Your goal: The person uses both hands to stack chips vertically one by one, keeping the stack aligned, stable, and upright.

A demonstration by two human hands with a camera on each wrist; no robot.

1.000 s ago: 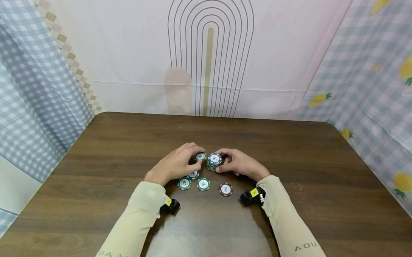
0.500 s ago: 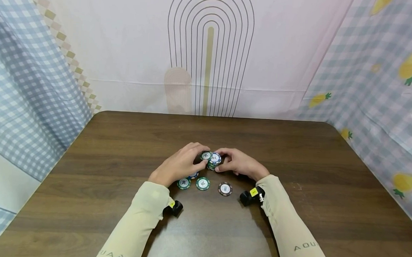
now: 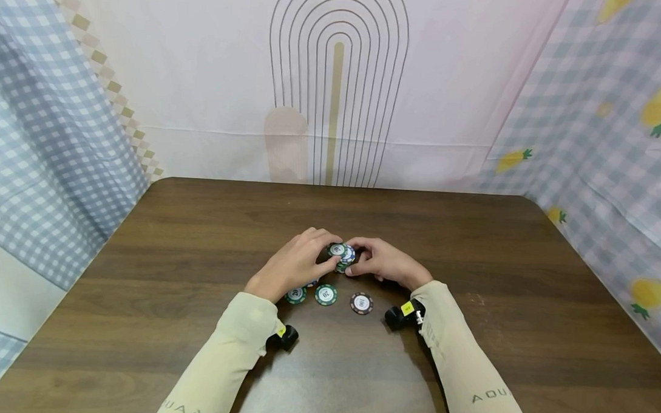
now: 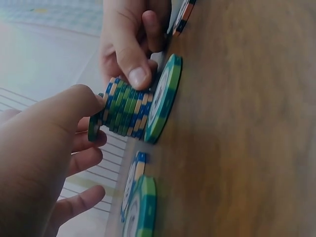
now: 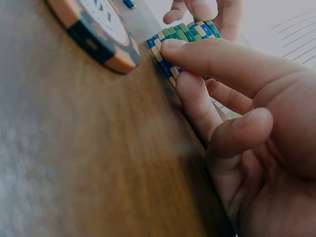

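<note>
My left hand (image 3: 292, 264) pinches a green poker chip (image 3: 337, 250) between thumb and fingers. That chip lies over the top of a stack of blue and green poker chips (image 4: 123, 109), a little off-centre to the left. Around the stack's right side, my right hand (image 3: 387, 263) grips its edge with thumb and fingers. In the right wrist view the thumb and a bent finger press against the lower chips of the stack (image 5: 185, 33). Whether the pinched chip fully rests on the stack I cannot tell.
Loose chips lie nearer the front: a green chip (image 3: 326, 295), another green chip (image 3: 296, 296), a blue chip (image 3: 312, 283) mostly covered by my left hand, and a dark chip with orange marks (image 3: 362, 303). A wooden table (image 3: 445, 222) meets hanging cloth at its far side.
My left hand has moved right with the green chip, from beside the stack to over its top. The right hand has stayed on the stack.
</note>
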